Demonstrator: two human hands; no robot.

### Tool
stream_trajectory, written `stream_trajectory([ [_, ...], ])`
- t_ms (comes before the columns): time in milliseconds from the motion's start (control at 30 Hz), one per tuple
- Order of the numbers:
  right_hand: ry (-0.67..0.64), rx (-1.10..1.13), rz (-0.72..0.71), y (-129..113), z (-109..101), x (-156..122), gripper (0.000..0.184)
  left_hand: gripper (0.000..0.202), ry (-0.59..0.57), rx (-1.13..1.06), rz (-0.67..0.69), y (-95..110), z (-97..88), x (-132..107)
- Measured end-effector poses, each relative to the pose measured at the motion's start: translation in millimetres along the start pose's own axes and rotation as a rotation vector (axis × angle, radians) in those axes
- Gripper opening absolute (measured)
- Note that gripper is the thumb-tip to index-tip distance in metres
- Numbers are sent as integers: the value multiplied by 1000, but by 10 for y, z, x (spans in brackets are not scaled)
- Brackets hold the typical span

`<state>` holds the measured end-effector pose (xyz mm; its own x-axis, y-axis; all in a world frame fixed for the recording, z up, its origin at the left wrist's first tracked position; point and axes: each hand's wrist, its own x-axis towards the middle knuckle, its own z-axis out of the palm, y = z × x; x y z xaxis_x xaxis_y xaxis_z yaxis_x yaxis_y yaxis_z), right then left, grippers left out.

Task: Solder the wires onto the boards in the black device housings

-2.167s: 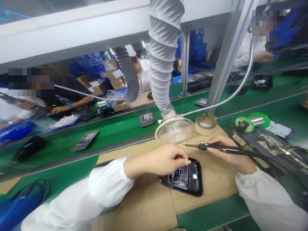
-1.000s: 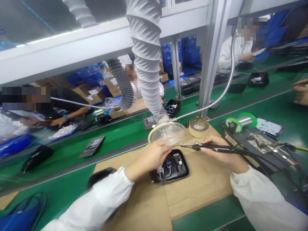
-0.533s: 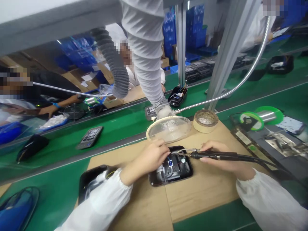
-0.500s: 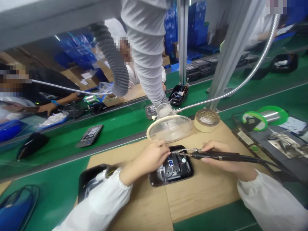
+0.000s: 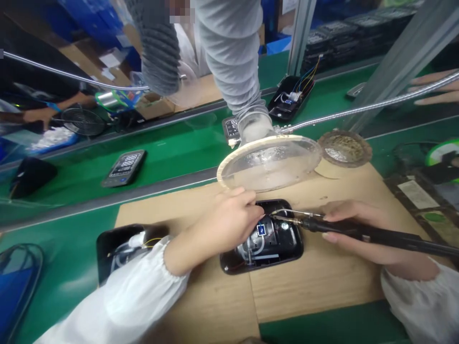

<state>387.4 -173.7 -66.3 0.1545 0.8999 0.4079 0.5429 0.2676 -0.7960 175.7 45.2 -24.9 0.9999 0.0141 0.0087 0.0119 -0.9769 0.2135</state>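
One iron (image 5: 376,236) has just come down to the work: a moment ago its tip (image 5: 291,220) was held off by the far edge of the casing (image 5: 274,246), and now it reaches in over the insides. So the hot end, as I judge it, has gone from waiting to being at the joint, though from here I can't tell whether it touches anything.

The casing lies open side up on the board (image 5: 304,286), just in front of the clear hood (image 5: 272,167). The right hand (image 5: 380,254) has thumb and fingers clamped around the iron's handle. The left hand (image 5: 229,217) is bent over the casing's far left part, fingertips together in a pinch close to the tip; whether a wire is caught between them is hidden from me. That hand has hardly shifted against the casing, which suggests it is steadying something there.

More of a second casing (image 5: 103,243) shows now beside the left sleeve (image 5: 125,291), with white and yellow wiring inside. Beyond the hood, another open casing (image 5: 290,98) with loose wires sits on the belt (image 5: 172,148). The tape roll (image 5: 332,167) stands just right of the hood.
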Motion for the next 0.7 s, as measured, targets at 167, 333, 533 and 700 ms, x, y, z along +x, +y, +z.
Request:
stream_trajectory([
  [167,3,-13,-1,-22,6,12,25,28,34,-6,15,-8,9,-8],
  [333,5,9,-18,-16,-3,10,25,29,58,-7,30,-18,17,-10],
  [533,19,15,-18,-45,5,33,24,31,69,-32,49,-22,13,-31],
  [700,17,3,29,-46,6,28,24,31,59,-37,51,-21,11,-27],
])
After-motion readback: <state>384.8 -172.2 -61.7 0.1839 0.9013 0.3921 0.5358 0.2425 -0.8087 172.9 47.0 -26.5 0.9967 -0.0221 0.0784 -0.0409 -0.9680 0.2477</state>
